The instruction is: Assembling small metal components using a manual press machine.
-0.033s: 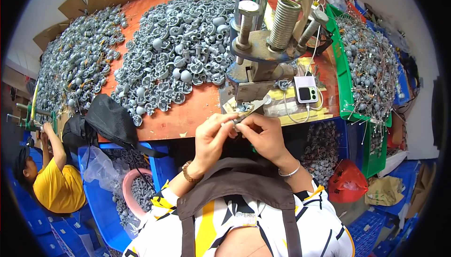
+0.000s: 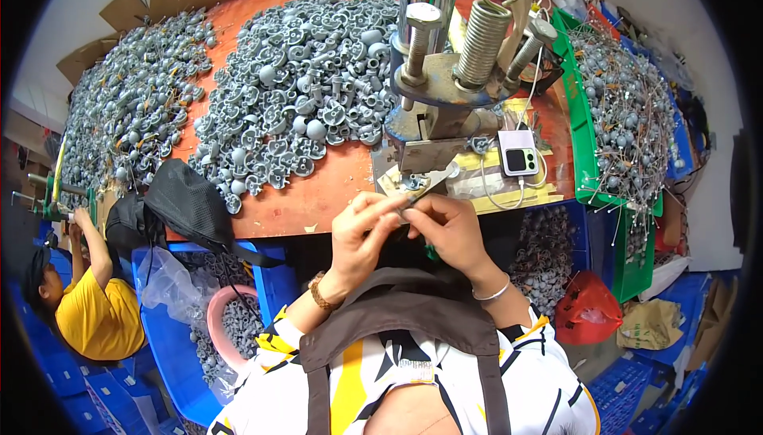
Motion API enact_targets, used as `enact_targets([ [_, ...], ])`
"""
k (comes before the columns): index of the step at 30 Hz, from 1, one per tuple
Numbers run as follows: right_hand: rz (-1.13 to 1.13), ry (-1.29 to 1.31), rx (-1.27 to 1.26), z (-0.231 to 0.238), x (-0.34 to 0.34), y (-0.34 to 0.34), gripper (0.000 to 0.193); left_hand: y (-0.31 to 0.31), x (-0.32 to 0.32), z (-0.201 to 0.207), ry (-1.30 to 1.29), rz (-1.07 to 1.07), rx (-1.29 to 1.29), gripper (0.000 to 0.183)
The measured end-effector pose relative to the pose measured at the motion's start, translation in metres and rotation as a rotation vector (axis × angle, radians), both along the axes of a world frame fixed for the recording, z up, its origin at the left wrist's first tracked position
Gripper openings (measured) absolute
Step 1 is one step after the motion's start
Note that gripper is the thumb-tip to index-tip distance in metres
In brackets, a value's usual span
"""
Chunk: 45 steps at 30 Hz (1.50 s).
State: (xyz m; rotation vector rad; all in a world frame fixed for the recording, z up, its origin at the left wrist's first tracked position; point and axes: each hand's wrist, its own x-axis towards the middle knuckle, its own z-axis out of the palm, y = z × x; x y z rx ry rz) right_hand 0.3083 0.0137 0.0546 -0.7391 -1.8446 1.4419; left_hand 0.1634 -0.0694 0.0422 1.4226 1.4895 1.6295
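In front of the press, my left hand (image 2: 358, 236) and my right hand (image 2: 455, 238) meet fingertip to fingertip over the table's near edge. Both are closed in a pinch around something small and dark, mostly covered by the fingers, so its kind cannot be made out. Just beyond the fingertips is the metal press (image 2: 433, 129), with a thick spring (image 2: 482, 41) and large bolts above its base. A small grey plastic part (image 2: 413, 184) sits at the press's foot. To the left, a big heap of grey plastic parts (image 2: 306, 93) covers much of the orange table (image 2: 274, 216).
Further left lies a heap of grey parts with wires (image 2: 131, 93). A black bag (image 2: 187, 200) hangs at the table edge above a blue bin (image 2: 171, 355). At right are a white device with a cable (image 2: 518, 153) and a green tray (image 2: 584, 133). Someone in yellow (image 2: 99, 320) works at far left.
My left hand's fingers have straightened slightly and shifted over the small piece. My right hand has moved only a little. The rest looks the same.
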Motion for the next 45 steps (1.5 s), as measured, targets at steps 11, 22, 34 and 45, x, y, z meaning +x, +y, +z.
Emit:
enact_targets([
  [11, 0.004, 0.03, -0.301, -0.018, 0.028, 0.028, 0.007, -0.009, -0.015, -0.011, -0.741, 0.03, 0.185, 0.028],
  [22, 0.188, -0.016, -0.269, -0.014, 0.013, 0.021, 0.014, 0.004, 0.008, -0.01, 0.446, 0.13, 0.016, 0.03],
  [34, -0.238, -0.354, 0.462, -0.036, -0.006, 0.02, 0.026, 0.036, 0.003, -0.021, 0.344, 0.265, -0.158, 0.02],
  [45, -0.278, -0.134, 0.388, -0.015, 0.025, 0.095, 0.018, 0.039, -0.005, -0.012, 0.379, 0.197, -0.197, 0.023],
])
